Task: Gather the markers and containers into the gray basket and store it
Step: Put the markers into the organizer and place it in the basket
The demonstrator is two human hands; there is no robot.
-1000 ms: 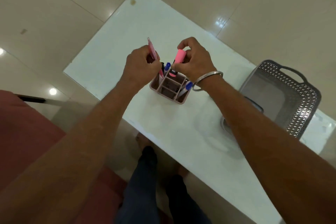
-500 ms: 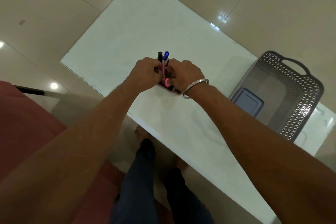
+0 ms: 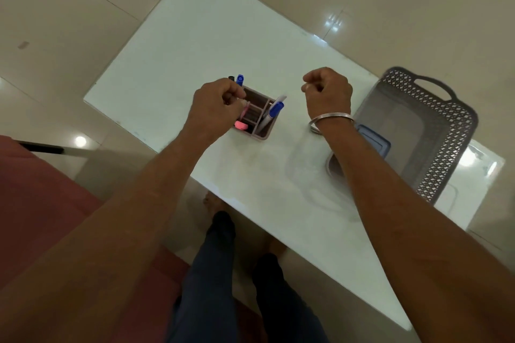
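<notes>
A mauve divided organizer point(image 3: 264, 131) stands in the middle of the white table point(image 3: 209, 36). It holds a blue-capped marker point(image 3: 274, 112) on its right, a blue-capped marker point(image 3: 240, 79) and a black one point(image 3: 231, 78) at its far left, and a pink highlighter point(image 3: 240, 125) at its near left. My left hand point(image 3: 216, 104) sits over the organizer's left side, fingers pinched on a thin pink pen point(image 3: 245, 110) that stands in a compartment. My right hand point(image 3: 328, 92) hovers to the right of the organizer, fingers curled and holding nothing. The gray basket point(image 3: 446, 125) stands at the right.
Inside the basket lies a blue-lidded container point(image 3: 374, 142). A clear round container point(image 3: 333, 168) sits on the table beside the basket, partly under my right forearm. The table's near edge runs diagonally above my legs. A red seat point(image 3: 41, 203) is at the left.
The pink highlighter went down into the organizer and my right hand let go and moved off to the right. My left hand lowered the pink pen into a compartment.
</notes>
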